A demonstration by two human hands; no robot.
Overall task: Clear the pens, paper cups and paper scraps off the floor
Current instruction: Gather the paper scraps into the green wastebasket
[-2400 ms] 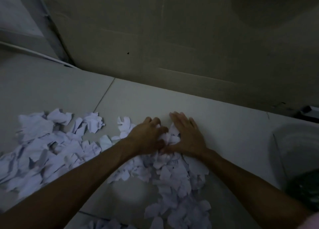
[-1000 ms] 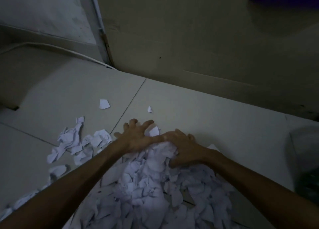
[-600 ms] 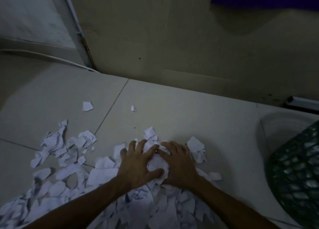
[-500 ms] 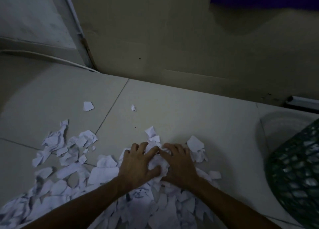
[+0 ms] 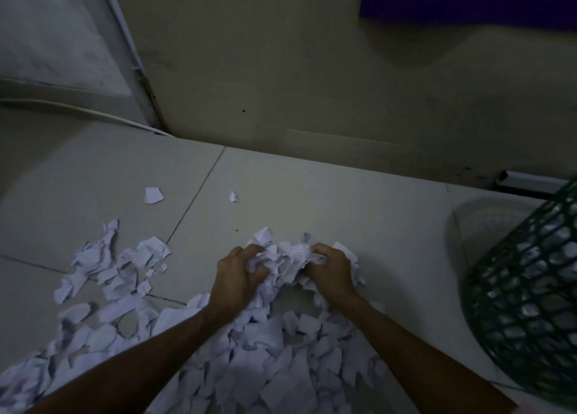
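Left of the dark green mesh plastic basket [image 5: 527, 304], our left hand [image 5: 234, 281] and right hand [image 5: 331, 273] curl fingers round a loose bunch of torn white paper scraps [image 5: 281, 259]; carrying it over, bits could easily slip out.

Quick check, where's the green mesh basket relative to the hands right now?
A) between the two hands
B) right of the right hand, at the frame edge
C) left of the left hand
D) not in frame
B: the green mesh basket stands at the right frame edge, past the right hand; both it and the left hand grip paper scraps.
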